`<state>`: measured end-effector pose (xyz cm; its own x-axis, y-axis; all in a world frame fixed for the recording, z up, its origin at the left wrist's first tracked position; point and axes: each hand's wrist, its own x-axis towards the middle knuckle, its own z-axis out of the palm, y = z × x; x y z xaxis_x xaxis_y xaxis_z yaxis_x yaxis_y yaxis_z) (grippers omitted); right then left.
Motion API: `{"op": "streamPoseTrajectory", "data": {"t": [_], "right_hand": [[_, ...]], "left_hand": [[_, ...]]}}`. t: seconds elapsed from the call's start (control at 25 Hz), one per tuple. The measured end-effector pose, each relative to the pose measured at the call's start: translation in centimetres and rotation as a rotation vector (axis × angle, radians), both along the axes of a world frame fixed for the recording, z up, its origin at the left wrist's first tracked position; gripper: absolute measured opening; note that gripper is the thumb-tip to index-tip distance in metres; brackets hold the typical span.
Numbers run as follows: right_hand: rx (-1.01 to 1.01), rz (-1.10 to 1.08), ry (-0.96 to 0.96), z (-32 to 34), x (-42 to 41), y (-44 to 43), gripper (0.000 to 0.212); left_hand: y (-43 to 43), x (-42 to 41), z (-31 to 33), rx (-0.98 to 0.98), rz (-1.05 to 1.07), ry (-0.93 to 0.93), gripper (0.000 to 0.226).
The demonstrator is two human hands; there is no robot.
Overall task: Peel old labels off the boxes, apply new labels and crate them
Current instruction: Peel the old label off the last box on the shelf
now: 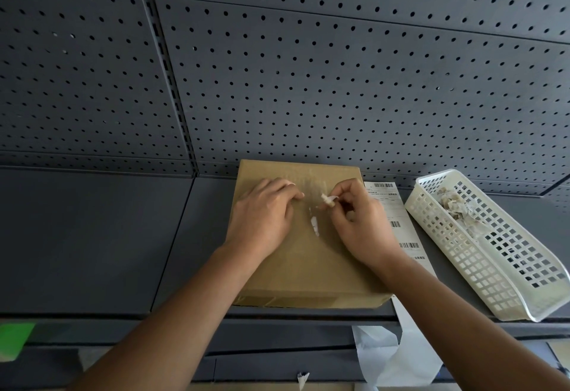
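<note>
Here: grey pegboard panel (308, 67) behind dark shelf (92, 236). Cardboard box (302, 267) lies flat mid-shelf, far edge at panel. White basket (462, 255) at right holds paper scraps (456, 202); label strip (398, 215) lies between box and basket. Left hand (262, 215) presses box top, fingers together. Right hand (357, 224) pinches torn label scrap (328, 201) above white residue (314, 225).

Both hands forward, palms down.
We note the left hand (262, 215) lying flat, fingers together and slightly bent. The right hand (359, 225) pinches a scrap (328, 201) between thumb and forefinger, other fingers curled. Both forearms are bare and converge.
</note>
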<state>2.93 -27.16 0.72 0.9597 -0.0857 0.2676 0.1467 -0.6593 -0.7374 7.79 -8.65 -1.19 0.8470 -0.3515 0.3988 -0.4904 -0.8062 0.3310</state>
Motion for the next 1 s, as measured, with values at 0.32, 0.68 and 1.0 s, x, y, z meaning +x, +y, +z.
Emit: {"op": "streamPoseTrajectory", "data": {"t": [0.32, 0.68, 1.0], "right_hand": [[-0.405, 0.185, 0.036, 1.1, 0.9, 0.5, 0.027], [-0.547, 0.257, 0.105, 2.1, 1.9, 1.4, 0.029], [-0.226, 0.18, 0.124, 2.4, 0.0, -0.3, 0.024]], "left_hand": [[0.1, 0.0, 0.1, 0.012, 0.007, 0.018, 0.024], [0.0, -0.1, 0.3, 0.0, 0.0, 0.029, 0.021], [0.1, 0.1, -0.1, -0.025, -0.001, 0.031, 0.024]]}}
